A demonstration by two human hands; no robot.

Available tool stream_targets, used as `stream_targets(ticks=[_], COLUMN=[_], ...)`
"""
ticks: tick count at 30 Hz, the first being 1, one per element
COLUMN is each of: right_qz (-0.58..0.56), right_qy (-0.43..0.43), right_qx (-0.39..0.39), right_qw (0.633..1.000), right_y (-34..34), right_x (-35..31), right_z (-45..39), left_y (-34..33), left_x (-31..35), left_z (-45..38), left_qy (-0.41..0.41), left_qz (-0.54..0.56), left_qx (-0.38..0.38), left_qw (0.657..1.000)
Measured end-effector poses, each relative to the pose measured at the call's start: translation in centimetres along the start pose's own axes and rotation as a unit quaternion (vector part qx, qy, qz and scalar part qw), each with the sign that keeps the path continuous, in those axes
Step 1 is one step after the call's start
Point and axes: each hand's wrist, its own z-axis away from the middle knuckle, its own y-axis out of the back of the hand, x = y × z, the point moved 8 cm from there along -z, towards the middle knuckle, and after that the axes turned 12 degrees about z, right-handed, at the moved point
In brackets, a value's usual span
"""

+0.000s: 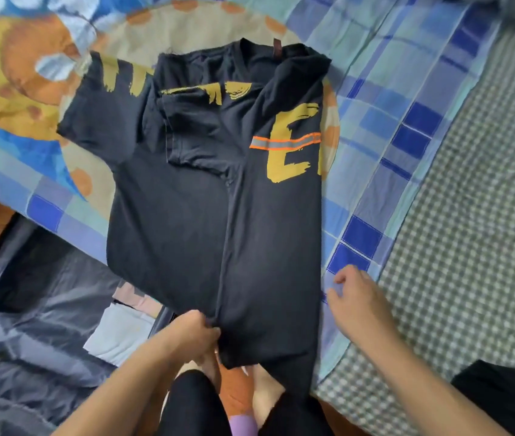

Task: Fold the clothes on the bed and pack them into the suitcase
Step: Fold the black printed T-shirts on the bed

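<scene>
A black T-shirt (212, 215) with yellow lettering and an orange-and-grey stripe is seen spread on the bed (457, 199), its collar pointed away from the person and its hem hanging over the near edge. The right-hand side of the shirt has been folded in over the middle, and the sleeve on that side is laid across the chest; the left sleeve is stretched out flat on the patterned quilt (385, 99). The hem, right at the fold line, is pinched by the left hand (194, 330), fingers curled round the cloth. The right hand (355, 298) is held just beside the shirt's right edge, above the quilt, fingers loosely bent and nothing gripped.

Down at lower left, beside the bed, the suitcase (23, 325) is seen lying open, its dark grey lining crumpled. Inside it, close to the bed's edge, folded pieces are already laid: a pale blue one (120, 335) nearest, with a pinkish one (133, 298) partly tucked under the hanging shirt. A grey checked sheet (470, 278) is shown at the right, beyond the quilt.
</scene>
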Motion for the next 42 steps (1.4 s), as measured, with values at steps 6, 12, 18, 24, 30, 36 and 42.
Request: stream_targets(ticks=[6,12,18,24,30,36,42], right_qz=[0.024,0.084,0.114,0.128,0.188,0.092,0.126], right_qy=[0.085,0.099,0.074,0.052,0.022,0.393,0.386], right_qx=[0.144,0.213,0.192,0.194,0.219,0.340,0.235], right_qw=[0.986,0.968,0.972,0.971,0.957,0.850,0.883], right_y=[13.3,19.5,20.6,20.3,20.7,13.9,2.4], right_x=[-9.6,-18.1,-19.4,-19.2,-19.1,-28.9,-33.5], right_z=[-15.6,-27.4,-34.8,-37.1,-37.7,-21.2,-14.3], left_y=[20.6,31.5,34.9,35.6,36.6,37.3,37.5], left_x=[15.6,19.7,25.8,24.8,20.3,19.6,19.5], left_z=[-0.2,-4.4,-7.6,-4.7,-8.0,-11.2,-11.7], left_qy=[-0.230,-0.213,-0.275,-0.333,-0.284,-0.261,-0.245], left_qz=[0.201,0.244,-0.061,0.041,0.341,0.405,0.454], left_qx=[0.286,0.440,0.463,0.391,0.314,0.198,0.088], left_qw=[0.908,0.837,0.840,0.857,0.839,0.853,0.852])
